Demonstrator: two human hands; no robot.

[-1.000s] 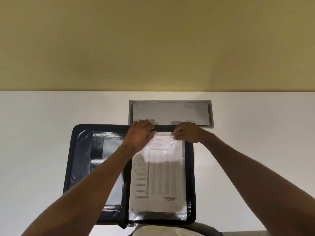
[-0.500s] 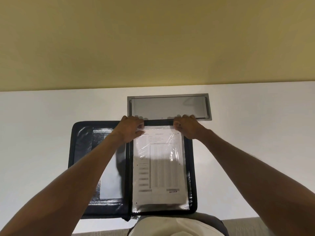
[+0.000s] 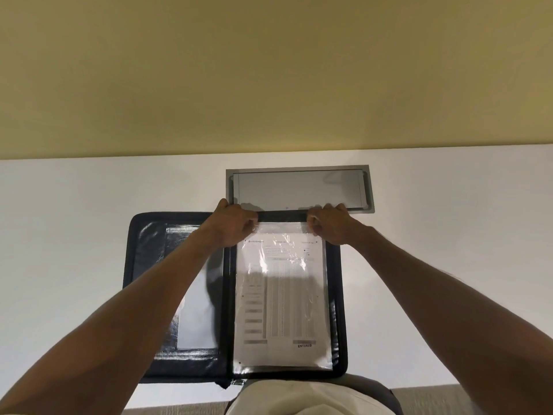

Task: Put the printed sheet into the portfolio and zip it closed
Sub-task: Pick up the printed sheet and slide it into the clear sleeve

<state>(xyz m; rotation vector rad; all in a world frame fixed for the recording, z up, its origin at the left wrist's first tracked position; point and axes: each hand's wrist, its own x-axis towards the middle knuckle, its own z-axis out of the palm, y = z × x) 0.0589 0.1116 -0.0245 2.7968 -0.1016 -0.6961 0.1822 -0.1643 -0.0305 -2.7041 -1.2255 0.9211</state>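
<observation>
left hand: fingers curled, pinching | right hand: fingers curled, pinching

Printed sheet in open portfolio's right half, on table.

The black portfolio lies open and flat on the white desk, its two halves side by side and its zipper undone. The printed sheet, white with a table of grey rows, sits upright in the right half under a glossy clear sleeve.
</observation>
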